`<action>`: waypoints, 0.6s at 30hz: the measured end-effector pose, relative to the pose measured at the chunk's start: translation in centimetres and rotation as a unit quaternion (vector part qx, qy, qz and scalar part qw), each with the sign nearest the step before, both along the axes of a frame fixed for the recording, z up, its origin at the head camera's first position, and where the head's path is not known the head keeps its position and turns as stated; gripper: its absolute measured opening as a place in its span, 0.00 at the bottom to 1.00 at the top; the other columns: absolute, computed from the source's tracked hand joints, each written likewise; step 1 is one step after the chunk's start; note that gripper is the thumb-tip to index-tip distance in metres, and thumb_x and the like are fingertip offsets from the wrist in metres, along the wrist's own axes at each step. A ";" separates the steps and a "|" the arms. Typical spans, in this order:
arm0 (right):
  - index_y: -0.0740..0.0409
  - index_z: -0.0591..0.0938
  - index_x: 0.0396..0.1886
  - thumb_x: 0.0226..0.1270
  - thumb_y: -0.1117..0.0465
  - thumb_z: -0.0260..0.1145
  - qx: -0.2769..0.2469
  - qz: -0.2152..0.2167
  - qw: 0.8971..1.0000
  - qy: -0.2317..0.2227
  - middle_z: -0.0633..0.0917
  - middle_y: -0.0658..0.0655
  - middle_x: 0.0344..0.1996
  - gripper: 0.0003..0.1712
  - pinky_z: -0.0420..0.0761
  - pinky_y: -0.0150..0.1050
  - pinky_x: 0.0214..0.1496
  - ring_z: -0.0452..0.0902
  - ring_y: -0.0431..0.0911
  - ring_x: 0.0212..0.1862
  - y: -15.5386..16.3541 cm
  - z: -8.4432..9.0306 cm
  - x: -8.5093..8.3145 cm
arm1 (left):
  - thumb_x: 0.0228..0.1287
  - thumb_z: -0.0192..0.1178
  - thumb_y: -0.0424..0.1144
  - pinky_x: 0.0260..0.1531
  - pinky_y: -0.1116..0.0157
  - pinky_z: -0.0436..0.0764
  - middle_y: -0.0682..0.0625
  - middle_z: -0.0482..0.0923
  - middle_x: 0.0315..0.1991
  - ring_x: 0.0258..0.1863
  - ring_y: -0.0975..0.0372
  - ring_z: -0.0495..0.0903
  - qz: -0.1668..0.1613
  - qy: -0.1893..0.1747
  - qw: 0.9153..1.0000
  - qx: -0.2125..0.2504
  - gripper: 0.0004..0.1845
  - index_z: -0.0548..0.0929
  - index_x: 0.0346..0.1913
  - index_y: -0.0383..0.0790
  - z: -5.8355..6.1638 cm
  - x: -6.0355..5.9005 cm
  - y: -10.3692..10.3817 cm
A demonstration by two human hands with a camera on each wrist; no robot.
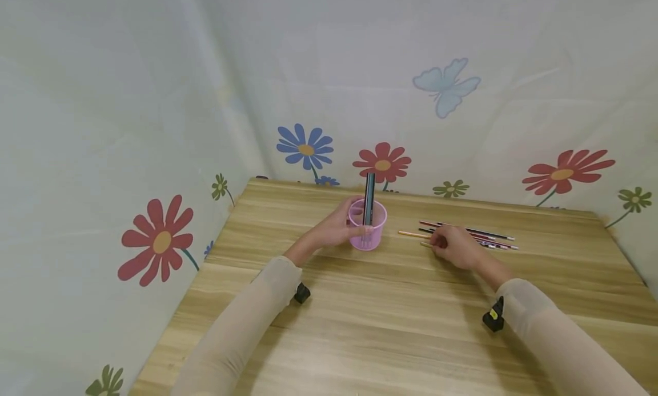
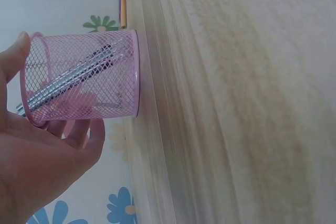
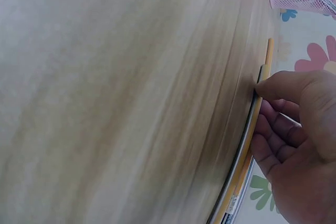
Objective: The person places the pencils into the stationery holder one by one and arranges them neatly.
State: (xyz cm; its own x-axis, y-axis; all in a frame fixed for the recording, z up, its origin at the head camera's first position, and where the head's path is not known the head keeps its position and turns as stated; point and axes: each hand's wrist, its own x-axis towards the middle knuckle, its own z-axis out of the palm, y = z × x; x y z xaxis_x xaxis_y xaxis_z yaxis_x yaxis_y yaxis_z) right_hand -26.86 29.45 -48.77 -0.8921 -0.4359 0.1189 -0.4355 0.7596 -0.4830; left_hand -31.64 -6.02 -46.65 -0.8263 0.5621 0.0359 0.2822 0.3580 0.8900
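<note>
My left hand (image 1: 336, 227) grips a pink mesh pencil cup (image 1: 377, 234), fingers around its far side and thumb near the front rim. The cup stands upright on the table. Several dark, silvery pencils (image 1: 369, 196) lean inside it and stick out above the rim. To the right, my right hand (image 1: 457, 248) pinches a yellowish pencil (image 3: 240, 163) with a dark side between thumb and fingers, low over the tabletop. An orange pencil (image 1: 411, 234) lies just beyond. More loose pencils (image 1: 501, 236) in dark and red tones are partly hidden behind the hand.
The wooden table (image 1: 380, 327) meets a pale cloth backdrop (image 1: 329, 87), printed with flowers and a butterfly, along its back and left edges. Small black devices (image 1: 302, 294) are worn at both wrists.
</note>
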 end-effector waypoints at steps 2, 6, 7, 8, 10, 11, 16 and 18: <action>0.60 0.85 0.35 0.66 0.71 0.73 0.007 -0.002 1.000 0.000 0.83 0.51 0.31 0.05 0.80 0.40 0.36 0.77 0.42 0.34 -0.2 0.1 0.0 | 0.68 0.74 0.51 0.73 0.49 0.72 0.40 0.64 0.78 0.76 0.49 0.67 0.000 -0.002 1.000 -0.001 0.50 0.55 0.83 0.44 0.1 0.0 -0.1; 0.60 0.84 0.35 0.65 0.70 0.73 0.010 -0.008 1.000 -0.004 0.83 0.52 0.31 0.05 0.80 0.42 0.37 0.77 0.43 0.34 -0.3 0.2 -0.1 | 0.68 0.74 0.50 0.73 0.48 0.72 0.41 0.63 0.78 0.76 0.49 0.67 -0.001 -0.001 1.000 -0.002 0.50 0.54 0.83 0.43 0.4 0.1 0.0; 0.60 0.84 0.35 0.64 0.70 0.73 0.010 -0.012 1.000 -0.006 0.83 0.52 0.31 0.05 0.80 0.42 0.37 0.78 0.43 0.34 -0.3 0.2 0.0 | 0.68 0.74 0.50 0.73 0.48 0.72 0.41 0.63 0.78 0.76 0.49 0.67 -0.002 0.000 1.000 -0.003 0.50 0.54 0.83 0.43 0.4 0.1 0.0; 0.60 0.84 0.35 0.64 0.70 0.73 0.009 -0.015 1.000 -0.008 0.83 0.52 0.31 0.05 0.80 0.42 0.37 0.78 0.43 0.34 -0.3 0.2 0.0 | 0.68 0.73 0.50 0.73 0.48 0.72 0.41 0.64 0.78 0.76 0.49 0.68 -0.001 0.000 1.000 -0.005 0.50 0.54 0.83 0.43 0.4 0.1 0.0; 0.61 0.84 0.35 0.64 0.70 0.73 0.003 -0.019 1.000 -0.013 0.83 0.52 0.31 0.05 0.81 0.42 0.37 0.78 0.43 0.34 -0.2 0.1 0.0 | 0.68 0.74 0.49 0.73 0.49 0.72 0.41 0.64 0.78 0.76 0.49 0.68 0.001 -0.002 1.000 -0.007 0.50 0.54 0.83 0.43 0.4 0.1 0.1; 0.60 0.84 0.36 0.64 0.70 0.73 0.000 -0.021 1.000 -0.015 0.84 0.52 0.31 0.05 0.81 0.42 0.38 0.78 0.43 0.34 -0.2 0.1 0.1 | 0.68 0.74 0.49 0.73 0.49 0.72 0.41 0.64 0.78 0.76 0.49 0.68 0.002 -0.004 1.000 -0.008 0.50 0.54 0.83 0.43 0.4 0.1 0.1; 0.61 0.84 0.36 0.63 0.70 0.73 -0.014 -0.017 1.000 -0.020 0.83 0.52 0.30 0.05 0.80 0.41 0.36 0.78 0.43 0.34 0.0 -0.2 0.2 | 0.68 0.74 0.48 0.73 0.48 0.71 0.40 0.64 0.77 0.76 0.49 0.68 0.002 -0.007 1.000 -0.008 0.50 0.54 0.83 0.43 0.4 0.2 0.1; 0.61 0.84 0.36 0.63 0.70 0.73 -0.016 -0.017 0.999 -0.022 0.83 0.52 0.31 0.06 0.80 0.40 0.36 0.78 0.43 0.34 0.0 -0.2 0.2 | 0.68 0.73 0.48 0.73 0.48 0.71 0.40 0.64 0.77 0.76 0.49 0.68 0.002 -0.006 1.000 -0.006 0.50 0.54 0.83 0.43 0.4 0.2 0.1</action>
State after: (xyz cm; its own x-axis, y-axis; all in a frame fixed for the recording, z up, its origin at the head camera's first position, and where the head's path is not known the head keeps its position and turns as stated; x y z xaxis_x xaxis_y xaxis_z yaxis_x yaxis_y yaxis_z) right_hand -26.71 29.47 -48.93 -0.9107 -0.4028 0.0917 -0.3878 0.7573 -0.5254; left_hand -31.43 -5.93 -46.27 -0.8284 0.5598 0.0193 0.2704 0.3696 0.8890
